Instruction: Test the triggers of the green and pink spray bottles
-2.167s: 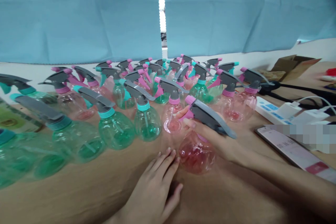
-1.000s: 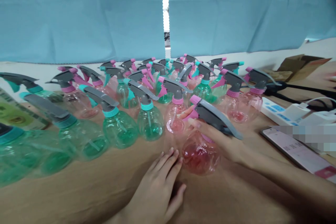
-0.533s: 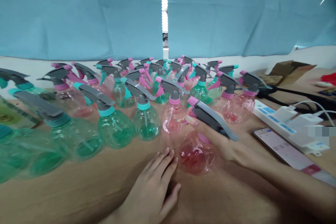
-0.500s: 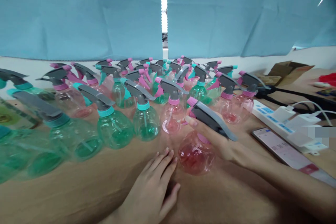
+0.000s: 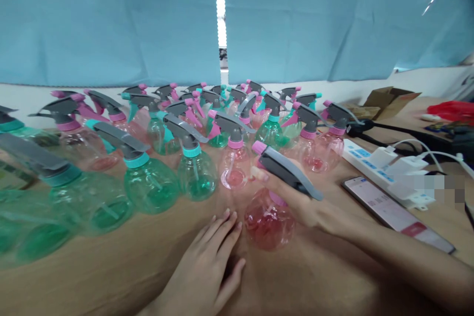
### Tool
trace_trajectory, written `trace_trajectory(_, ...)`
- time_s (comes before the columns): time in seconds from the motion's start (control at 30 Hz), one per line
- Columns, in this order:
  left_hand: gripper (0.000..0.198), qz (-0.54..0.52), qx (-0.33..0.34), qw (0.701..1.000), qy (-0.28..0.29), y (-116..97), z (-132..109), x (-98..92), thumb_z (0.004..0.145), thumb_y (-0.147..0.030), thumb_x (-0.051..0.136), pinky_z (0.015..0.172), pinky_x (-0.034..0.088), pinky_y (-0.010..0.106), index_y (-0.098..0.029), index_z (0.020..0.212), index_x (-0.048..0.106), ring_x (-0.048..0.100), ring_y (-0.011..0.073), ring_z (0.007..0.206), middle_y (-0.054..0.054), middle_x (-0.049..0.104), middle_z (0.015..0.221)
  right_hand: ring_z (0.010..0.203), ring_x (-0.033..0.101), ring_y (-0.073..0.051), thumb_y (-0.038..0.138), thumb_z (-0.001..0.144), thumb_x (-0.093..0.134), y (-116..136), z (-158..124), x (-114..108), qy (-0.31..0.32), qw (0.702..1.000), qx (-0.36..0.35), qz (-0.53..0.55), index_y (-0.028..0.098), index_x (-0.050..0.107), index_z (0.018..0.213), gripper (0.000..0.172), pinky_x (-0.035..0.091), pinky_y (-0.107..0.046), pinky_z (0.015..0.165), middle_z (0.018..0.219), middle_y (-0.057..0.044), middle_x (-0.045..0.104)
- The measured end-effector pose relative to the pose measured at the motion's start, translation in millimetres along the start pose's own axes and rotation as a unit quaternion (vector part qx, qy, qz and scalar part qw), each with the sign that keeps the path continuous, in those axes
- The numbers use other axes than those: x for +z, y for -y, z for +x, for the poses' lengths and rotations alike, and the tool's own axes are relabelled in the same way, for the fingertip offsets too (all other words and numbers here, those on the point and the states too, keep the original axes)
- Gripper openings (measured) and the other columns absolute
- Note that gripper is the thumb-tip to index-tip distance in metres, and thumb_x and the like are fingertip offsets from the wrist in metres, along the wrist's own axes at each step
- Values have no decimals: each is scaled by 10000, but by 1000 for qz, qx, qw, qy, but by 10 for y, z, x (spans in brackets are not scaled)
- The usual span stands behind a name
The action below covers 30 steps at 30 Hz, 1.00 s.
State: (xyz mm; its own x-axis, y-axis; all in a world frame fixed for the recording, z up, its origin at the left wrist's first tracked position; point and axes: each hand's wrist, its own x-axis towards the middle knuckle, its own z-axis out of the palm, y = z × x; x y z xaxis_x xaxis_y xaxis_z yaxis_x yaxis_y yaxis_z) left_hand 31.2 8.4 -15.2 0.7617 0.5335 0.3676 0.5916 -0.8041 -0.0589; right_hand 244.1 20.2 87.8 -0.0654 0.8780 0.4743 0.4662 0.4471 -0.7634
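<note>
My right hand [image 5: 296, 197] is wrapped round the neck of a pink spray bottle [image 5: 268, 222], with a finger near its pink nozzle. The bottle has a grey trigger head and stands on the wooden table [image 5: 155, 266]. Flat on the tabletop just left of it lies my left hand [image 5: 207, 261], fingers stretched out and holding nothing. Beyond the hands stand a pink spray bottle [image 5: 235, 170] and a green spray bottle [image 5: 197, 177], both upright. Another green spray bottle [image 5: 151, 187] stands farther left.
Several more pink and green spray bottles fill the back and left of the table. At right lie a phone [image 5: 396, 212] and a white power strip [image 5: 365, 160] with plugs and cables. A cardboard box [image 5: 388, 103] sits behind, in front of a blue curtain [image 5: 277, 19].
The whole scene has shifted left in the picture as my head turned slightly right. Both hands keep the same pose, the right still round the bottle's neck.
</note>
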Motion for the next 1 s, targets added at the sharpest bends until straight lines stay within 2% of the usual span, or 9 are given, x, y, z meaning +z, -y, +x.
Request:
trace_trajectory(0.17,416,3,2,1000,-4,6,7,-12,925,-281,500,1003,458,407,-103,1299,525,531,270,1232,126,533,1376,600,576,-147,403,822,612,-107,2,40,-18,999,-47,-10,252,616,722,181,504,-250,556,568,36,547)
trace_trajectory(0.3,421,-5,4,1000,-5,8,6,-10,933,-293,496,1009,454,411,-107,1310,515,524,268,1240,123,536,1374,606,575,-152,415,834,596,-195,-7,81,-7,999,-47,2,257,641,830,165,492,-264,556,618,33,589)
trace_trajectory(0.5,426,-12,1,1000,0,2,1,3,928,-289,512,1000,458,433,-102,1310,512,522,283,1240,134,540,1367,613,562,-150,402,813,618,-149,-6,71,-12,999,-33,14,258,628,775,149,481,-262,572,620,31,579)
trace_trajectory(0.7,436,-29,-13,999,20,-2,-2,-7,939,-304,491,1020,433,434,-130,1339,493,490,279,1270,123,513,1395,647,530,-143,358,816,622,-217,-19,107,6,998,-24,59,251,628,866,118,492,-260,595,713,17,575)
trace_trajectory(0.9,428,-31,-15,999,25,-7,3,-27,937,-292,488,1025,428,432,-123,1330,503,491,272,1269,126,518,1390,688,513,-136,335,837,599,-271,-34,125,6,997,-19,70,244,552,833,102,476,-260,635,748,26,542)
trace_trajectory(1.0,437,-24,-9,999,29,-8,11,-27,927,-290,510,1012,440,448,-102,1322,510,498,285,1261,140,519,1386,637,483,-130,332,849,577,-227,-37,114,-7,999,-32,22,248,535,780,117,446,-258,599,688,37,504)
